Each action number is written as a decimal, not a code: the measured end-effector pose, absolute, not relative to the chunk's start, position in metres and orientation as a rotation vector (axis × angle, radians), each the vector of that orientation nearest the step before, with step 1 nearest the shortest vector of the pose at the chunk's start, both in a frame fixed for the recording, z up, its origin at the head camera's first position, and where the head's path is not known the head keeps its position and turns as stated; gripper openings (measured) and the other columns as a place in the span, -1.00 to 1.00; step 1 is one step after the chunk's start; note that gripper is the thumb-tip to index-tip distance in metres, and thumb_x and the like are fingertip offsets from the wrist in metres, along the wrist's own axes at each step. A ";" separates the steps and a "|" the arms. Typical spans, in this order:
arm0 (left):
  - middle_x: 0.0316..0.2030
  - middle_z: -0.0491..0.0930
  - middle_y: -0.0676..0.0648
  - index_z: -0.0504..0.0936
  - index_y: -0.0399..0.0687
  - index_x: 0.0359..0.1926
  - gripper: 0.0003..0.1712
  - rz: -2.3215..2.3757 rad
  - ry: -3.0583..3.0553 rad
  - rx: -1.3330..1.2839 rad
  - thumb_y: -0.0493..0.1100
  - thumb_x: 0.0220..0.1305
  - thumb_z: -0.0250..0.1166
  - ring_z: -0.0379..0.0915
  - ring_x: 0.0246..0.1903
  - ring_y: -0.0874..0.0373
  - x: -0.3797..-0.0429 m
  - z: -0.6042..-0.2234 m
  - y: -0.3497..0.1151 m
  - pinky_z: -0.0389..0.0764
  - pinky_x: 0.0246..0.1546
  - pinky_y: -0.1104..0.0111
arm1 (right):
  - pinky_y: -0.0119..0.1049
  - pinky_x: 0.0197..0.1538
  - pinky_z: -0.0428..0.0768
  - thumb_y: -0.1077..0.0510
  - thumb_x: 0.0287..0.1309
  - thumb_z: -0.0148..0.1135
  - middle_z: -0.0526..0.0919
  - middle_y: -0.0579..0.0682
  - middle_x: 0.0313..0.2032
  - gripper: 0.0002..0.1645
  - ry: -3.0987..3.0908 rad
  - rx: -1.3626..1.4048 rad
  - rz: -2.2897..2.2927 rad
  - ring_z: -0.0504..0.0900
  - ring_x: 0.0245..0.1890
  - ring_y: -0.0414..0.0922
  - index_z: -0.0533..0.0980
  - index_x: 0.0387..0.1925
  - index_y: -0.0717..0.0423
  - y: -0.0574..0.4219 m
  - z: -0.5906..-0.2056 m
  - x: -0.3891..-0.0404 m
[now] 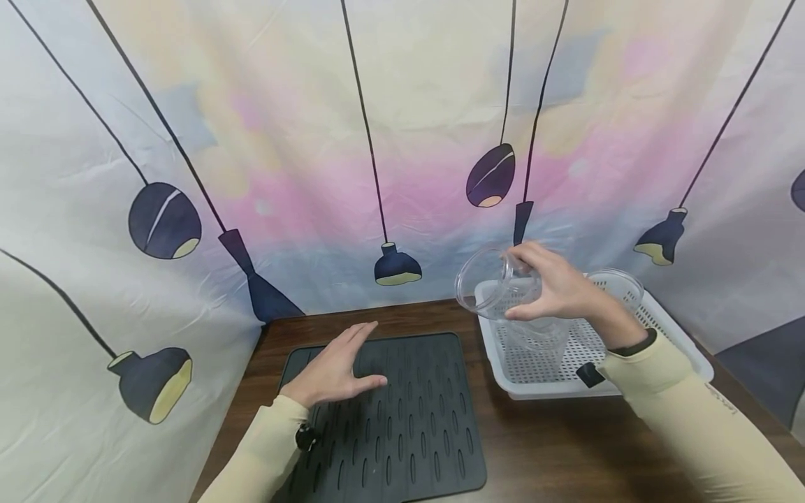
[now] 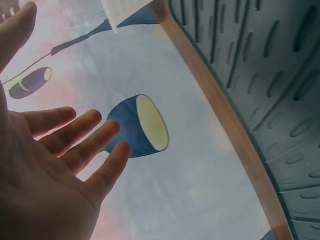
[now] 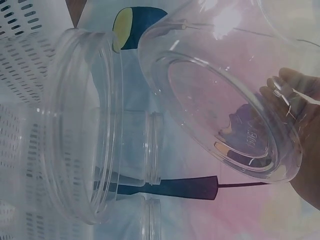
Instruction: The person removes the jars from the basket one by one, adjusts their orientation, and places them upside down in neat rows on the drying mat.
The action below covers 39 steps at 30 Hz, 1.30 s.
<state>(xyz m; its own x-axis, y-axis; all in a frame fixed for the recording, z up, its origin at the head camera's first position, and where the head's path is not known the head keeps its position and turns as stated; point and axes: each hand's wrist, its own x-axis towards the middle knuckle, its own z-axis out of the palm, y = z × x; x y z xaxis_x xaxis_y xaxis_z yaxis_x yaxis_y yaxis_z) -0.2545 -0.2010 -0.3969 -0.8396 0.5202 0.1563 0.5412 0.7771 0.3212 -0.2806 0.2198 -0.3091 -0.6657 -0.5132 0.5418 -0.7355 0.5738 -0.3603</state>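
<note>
Right hand half-curled round probable jar.

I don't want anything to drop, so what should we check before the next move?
1. Right hand grips the clear container: ok.
2. Left hand is free to help: ok, it holds nothing.
3. White basket stands on the table: ok.
4. Held container is set down on the dark mat: not ok, it's in the hand.
5. Container is dry: cannot tell.
</note>
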 end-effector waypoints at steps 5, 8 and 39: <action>0.48 0.11 -0.10 -0.03 0.18 0.55 0.15 -0.613 -2.875 -0.890 0.43 0.09 0.30 0.06 0.45 -0.12 -0.258 -0.389 -0.194 0.32 0.27 -0.15 | 0.06 0.02 0.52 -0.11 -0.38 0.66 0.46 -0.05 0.02 0.09 -2.478 0.999 0.822 0.46 -0.04 -0.05 0.38 0.24 0.18 0.217 -0.309 -0.279; 0.48 0.10 -0.09 -0.04 0.21 0.55 0.14 -0.637 -2.852 -0.910 0.41 0.09 0.31 0.06 0.45 -0.10 -0.260 -0.384 -0.190 0.32 0.27 -0.14 | 0.07 0.04 0.52 -0.11 -0.37 0.66 0.45 -0.04 0.04 0.10 -2.493 0.995 0.823 0.45 -0.02 -0.07 0.38 0.25 0.18 0.216 -0.310 -0.279; 0.39 0.20 0.01 0.04 0.19 0.52 0.10 -0.764 -2.706 -1.022 0.47 0.10 0.25 0.23 0.36 0.05 -0.266 -0.350 -0.138 0.41 0.24 -0.02 | 0.03 0.13 0.51 -0.18 -0.39 0.63 0.48 0.04 0.09 0.13 -2.445 1.097 0.773 0.49 0.06 -0.04 0.39 0.23 0.24 0.199 -0.313 -0.280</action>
<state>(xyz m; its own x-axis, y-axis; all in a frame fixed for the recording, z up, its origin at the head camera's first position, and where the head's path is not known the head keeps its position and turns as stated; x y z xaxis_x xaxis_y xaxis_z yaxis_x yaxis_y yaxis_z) -0.2660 -0.1376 -0.3495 -0.7568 0.5763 0.3083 0.6525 0.6384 0.4082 -0.2801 0.1989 -0.3128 -0.6388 -0.5727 0.5138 -0.7640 0.5513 -0.3352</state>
